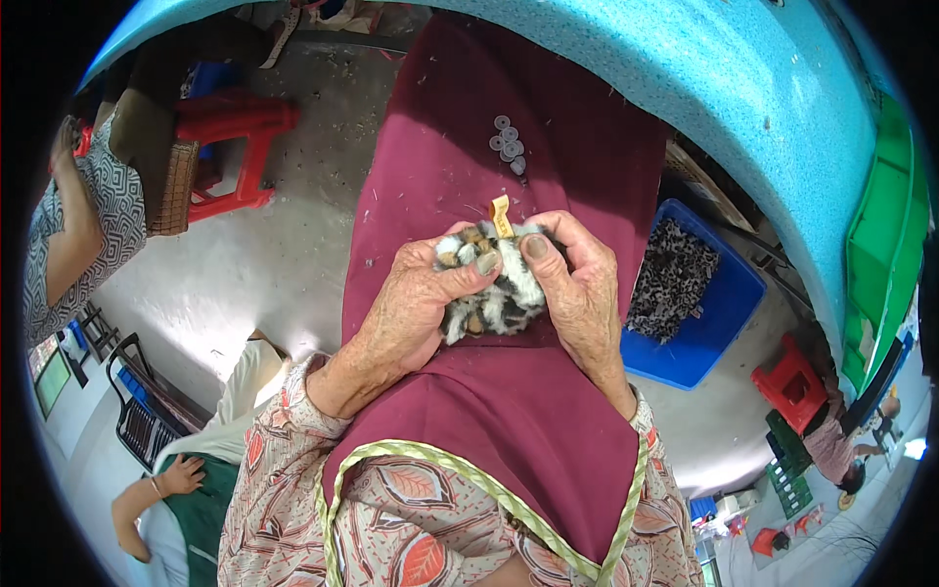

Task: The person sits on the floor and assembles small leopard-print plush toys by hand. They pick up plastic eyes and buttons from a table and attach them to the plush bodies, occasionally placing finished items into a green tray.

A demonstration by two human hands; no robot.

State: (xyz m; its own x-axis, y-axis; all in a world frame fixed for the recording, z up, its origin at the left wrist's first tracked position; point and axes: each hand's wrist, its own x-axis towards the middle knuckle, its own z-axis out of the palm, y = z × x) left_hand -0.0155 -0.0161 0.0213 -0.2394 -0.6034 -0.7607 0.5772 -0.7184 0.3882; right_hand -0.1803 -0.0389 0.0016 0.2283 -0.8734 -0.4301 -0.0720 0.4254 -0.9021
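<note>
Between my hands is a small furry plush piece, patched in white, black and tan. A yellow fabric tag sticks up from its far edge. My left hand grips the fur from the left, its thumb pressed on top. From the right, my right hand holds it the same way, thumb beside the tag. The fingertips underneath are hidden by the fur. Beyond my hands, several translucent round plastic discs lie in a cluster on the maroon apron over my lap.
A blue bin filled with black-and-white furry pieces stands on the floor at right. The speckled light-blue curved surface arches across the far side. Red stools stand left and right. Other people sit at left and far right.
</note>
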